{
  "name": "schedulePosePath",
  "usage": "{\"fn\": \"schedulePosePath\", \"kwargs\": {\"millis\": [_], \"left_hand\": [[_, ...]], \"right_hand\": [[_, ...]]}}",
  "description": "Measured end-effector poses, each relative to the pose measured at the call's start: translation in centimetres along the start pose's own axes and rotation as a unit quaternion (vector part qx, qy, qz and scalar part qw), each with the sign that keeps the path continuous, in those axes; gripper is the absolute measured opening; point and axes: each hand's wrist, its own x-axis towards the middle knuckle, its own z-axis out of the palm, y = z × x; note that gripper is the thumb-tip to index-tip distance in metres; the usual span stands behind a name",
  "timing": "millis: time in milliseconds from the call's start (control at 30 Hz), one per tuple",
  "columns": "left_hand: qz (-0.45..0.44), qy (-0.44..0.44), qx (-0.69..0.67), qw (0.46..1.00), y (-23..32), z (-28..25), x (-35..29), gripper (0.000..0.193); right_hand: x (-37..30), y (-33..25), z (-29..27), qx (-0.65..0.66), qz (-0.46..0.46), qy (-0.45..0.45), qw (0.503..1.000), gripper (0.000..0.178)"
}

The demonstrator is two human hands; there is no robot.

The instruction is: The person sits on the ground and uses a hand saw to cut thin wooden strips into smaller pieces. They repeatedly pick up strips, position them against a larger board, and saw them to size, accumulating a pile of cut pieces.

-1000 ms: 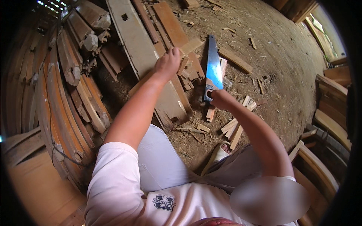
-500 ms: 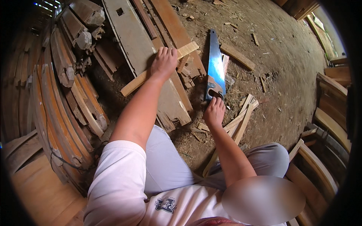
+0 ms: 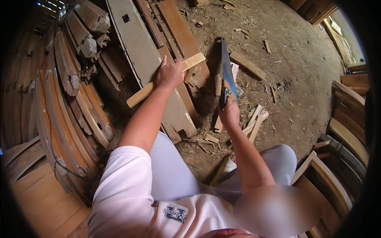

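My left hand is closed over a pale wooden strip, its index finger pointing up and away. The strip lies slantwise across a wide grey board and the brown planks beside it. My right hand grips the handle of a handsaw. The saw's blade points away from me, turned partly on edge, to the right of the strip and apart from it. My fingers hide part of the handle.
Curved timbers are stacked at the left. An orange-brown plank lies beyond the strip. A short board and thin offcuts rest on the dirt floor. Curved wooden pieces line the right side.
The saw has turned from showing its flat face to nearly edge-on, and my right hand now wraps its handle. My left index finger has lifted; the strip has barely shifted.
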Motion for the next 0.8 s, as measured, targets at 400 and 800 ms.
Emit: {"fn": "schedulePosePath", "kwargs": {"millis": [400, 800], "left_hand": [[-0.014, 0.051, -0.051, 0.997, 0.3, 0.3, 0.3, 0.026], [-0.019, 0.118, -0.099, 0.988, 0.6, -4.4, 0.0, 0.031]], "right_hand": [[6.6, -5.4, -17.6, 0.508, 0.091, 0.025, 0.856, 0.032], [1.4, -12.8, -18.6, 0.288, -0.107, 0.002, 0.952, 0.039]]}}
